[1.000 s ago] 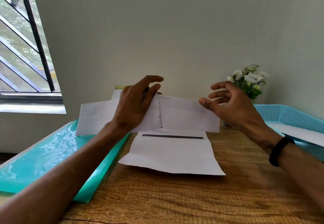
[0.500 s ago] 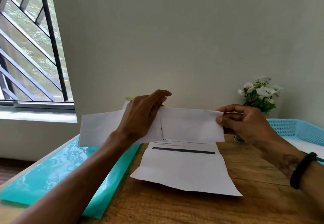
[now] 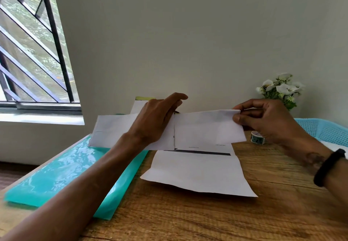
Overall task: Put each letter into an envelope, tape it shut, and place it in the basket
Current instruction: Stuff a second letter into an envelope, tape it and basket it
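My left hand (image 3: 156,122) grips a white envelope (image 3: 113,130) above the desk, its free end sticking out to the left. A folded white letter (image 3: 205,129) runs rightward from the envelope's mouth. My right hand (image 3: 263,122) pinches the letter's right end between thumb and fingers. How far the letter sits inside the envelope is hidden by my left hand. Another unfolded letter (image 3: 197,173) with a black bar lies flat on the wooden desk below. A roll of tape (image 3: 257,138) stands by my right hand. The light-blue basket (image 3: 320,131) is at the right edge.
A teal plastic folder (image 3: 62,173) lies on the desk's left side. White flowers (image 3: 280,89) stand against the wall at back right. More white paper with a yellow strip (image 3: 144,101) shows behind my left hand. A barred window is on the left.
My right hand came in from the right, open at first, and now pinches the letter's right end. My left hand kept its hold on the envelope. The view has tilted upward.
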{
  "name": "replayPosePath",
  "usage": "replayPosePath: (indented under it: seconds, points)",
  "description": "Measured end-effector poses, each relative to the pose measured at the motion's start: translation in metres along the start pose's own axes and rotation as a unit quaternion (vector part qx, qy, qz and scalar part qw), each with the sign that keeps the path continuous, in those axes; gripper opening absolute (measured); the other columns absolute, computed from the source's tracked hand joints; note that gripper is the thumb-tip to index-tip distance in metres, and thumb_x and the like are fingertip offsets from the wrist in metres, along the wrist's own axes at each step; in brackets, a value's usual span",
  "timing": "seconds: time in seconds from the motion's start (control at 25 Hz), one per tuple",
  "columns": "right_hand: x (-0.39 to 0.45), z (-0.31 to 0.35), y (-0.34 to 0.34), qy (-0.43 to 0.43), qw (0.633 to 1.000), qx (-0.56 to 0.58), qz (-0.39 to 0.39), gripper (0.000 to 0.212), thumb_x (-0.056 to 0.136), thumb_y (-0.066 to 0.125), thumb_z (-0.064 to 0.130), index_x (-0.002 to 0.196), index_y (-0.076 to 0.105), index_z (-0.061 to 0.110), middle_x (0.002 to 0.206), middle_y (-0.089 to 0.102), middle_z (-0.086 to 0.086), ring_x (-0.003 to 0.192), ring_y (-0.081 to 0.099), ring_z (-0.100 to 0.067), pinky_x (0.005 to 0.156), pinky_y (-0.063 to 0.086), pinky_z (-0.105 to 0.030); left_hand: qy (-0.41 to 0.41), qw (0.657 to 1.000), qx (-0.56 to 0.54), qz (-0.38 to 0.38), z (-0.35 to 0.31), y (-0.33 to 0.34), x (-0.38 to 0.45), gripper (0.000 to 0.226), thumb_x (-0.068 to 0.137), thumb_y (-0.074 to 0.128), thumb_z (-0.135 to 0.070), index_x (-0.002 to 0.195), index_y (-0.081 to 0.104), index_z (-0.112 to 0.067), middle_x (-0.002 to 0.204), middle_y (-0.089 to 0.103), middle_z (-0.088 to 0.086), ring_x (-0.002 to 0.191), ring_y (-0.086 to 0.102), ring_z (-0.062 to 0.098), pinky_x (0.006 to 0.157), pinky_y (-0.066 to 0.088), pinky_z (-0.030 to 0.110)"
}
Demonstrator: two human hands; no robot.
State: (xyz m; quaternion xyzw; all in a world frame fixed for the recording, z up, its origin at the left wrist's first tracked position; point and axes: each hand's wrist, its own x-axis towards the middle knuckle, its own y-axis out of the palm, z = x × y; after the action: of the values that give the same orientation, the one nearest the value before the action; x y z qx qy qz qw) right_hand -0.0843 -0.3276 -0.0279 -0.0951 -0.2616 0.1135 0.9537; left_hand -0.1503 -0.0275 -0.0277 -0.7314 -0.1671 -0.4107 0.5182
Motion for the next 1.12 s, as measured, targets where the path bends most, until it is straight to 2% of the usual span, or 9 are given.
replayPosePath:
  seconds: [0.36,0.44,0.56,0.64,0.72,0.76,0.88,1.0,1.12]
  points:
    - [-0.011,-0.016,0.03,0.057,0.994,0.092,-0.028,0.02,0.082,0.084,0.004,0.099,0.079,0.014,0.09,0.084,-0.005,0.082,0.081,-0.02,0.067,0.065,-0.028,-0.027,0.998,-0.025,-0.045,-0.006,0.003,0.003,0.03,0.112,0.041,-0.036,0.136,0.058,-0.033,0.078,0.067,-0.006,0.068,0.061,0.011,0.071,0.054,0.032]
    - [-0.009,-0.016,0.029,0.064,0.991,0.111,-0.046,0.021,0.082,0.084,0.003,0.099,0.079,0.012,0.091,0.083,-0.006,0.084,0.081,-0.021,0.071,0.066,-0.032,-0.014,1.0,-0.016,-0.018,-0.003,-0.005,0.007,0.039,0.107,0.044,-0.053,0.143,0.05,-0.038,0.09,0.07,-0.009,0.081,0.063,0.009,0.082,0.054,0.035]
    - [-0.006,-0.015,0.022,0.084,0.979,0.165,-0.085,0.018,0.082,0.082,-0.001,0.095,0.078,0.011,0.093,0.082,-0.01,0.084,0.081,-0.023,0.066,0.066,-0.029,-0.002,0.996,0.033,0.08,0.011,-0.019,0.011,0.099,0.074,0.055,-0.093,0.157,0.019,-0.052,0.133,0.063,-0.011,0.116,0.052,0.011,0.111,0.038,0.045]
    - [-0.004,-0.015,0.016,0.094,0.975,0.177,-0.099,0.018,0.083,0.08,-0.002,0.095,0.077,0.011,0.096,0.081,-0.012,0.084,0.08,-0.024,0.062,0.065,-0.028,-0.006,0.982,0.1,0.16,0.019,-0.02,0.01,0.129,0.057,0.06,-0.099,0.16,-0.001,-0.053,0.155,0.046,-0.007,0.139,0.04,0.021,0.124,0.018,0.059]
    - [-0.002,-0.016,0.013,0.099,0.976,0.165,-0.106,0.019,0.083,0.081,0.0,0.096,0.076,0.013,0.098,0.08,-0.01,0.088,0.079,-0.026,0.063,0.066,-0.029,-0.016,0.967,0.159,0.197,0.025,-0.015,0.006,0.127,0.064,0.064,-0.092,0.16,-0.007,-0.05,0.161,0.036,-0.005,0.149,0.031,0.025,0.126,0.002,0.065]
    - [-0.001,-0.016,0.012,0.098,0.977,0.157,-0.107,0.019,0.083,0.081,0.001,0.097,0.076,0.014,0.095,0.081,-0.009,0.088,0.08,-0.026,0.065,0.067,-0.031,-0.017,0.966,0.171,0.192,0.027,-0.012,0.004,0.12,0.07,0.065,-0.086,0.161,-0.003,-0.047,0.16,0.037,-0.004,0.148,0.033,0.025,0.127,0.003,0.063]
    - [-0.003,-0.018,0.015,0.08,0.982,0.138,-0.105,0.02,0.081,0.084,0.003,0.096,0.077,0.015,0.086,0.083,-0.002,0.085,0.081,-0.023,0.068,0.067,-0.032,0.009,0.972,0.172,0.161,0.025,-0.002,0.001,0.105,0.078,0.065,-0.077,0.161,0.014,-0.039,0.148,0.044,-0.003,0.134,0.041,0.021,0.123,0.02,0.053]
    - [-0.006,-0.018,0.024,0.063,0.987,0.121,-0.09,0.022,0.079,0.087,0.007,0.096,0.075,0.015,0.086,0.083,-0.002,0.083,0.081,-0.021,0.07,0.067,-0.035,0.061,0.974,0.172,0.133,0.013,0.012,-0.003,0.102,0.077,0.063,-0.076,0.16,0.021,-0.036,0.137,0.047,-0.006,0.121,0.042,0.016,0.114,0.03,0.045]
    - [-0.012,-0.014,0.035,0.046,0.987,0.139,-0.061,0.026,0.077,0.089,0.01,0.098,0.073,0.011,0.087,0.083,-0.006,0.081,0.082,-0.022,0.064,0.065,-0.029,0.098,0.977,0.155,0.108,0.0,0.024,-0.007,0.101,0.077,0.063,-0.075,0.16,0.023,-0.033,0.131,0.047,-0.006,0.114,0.042,0.016,0.106,0.033,0.04]
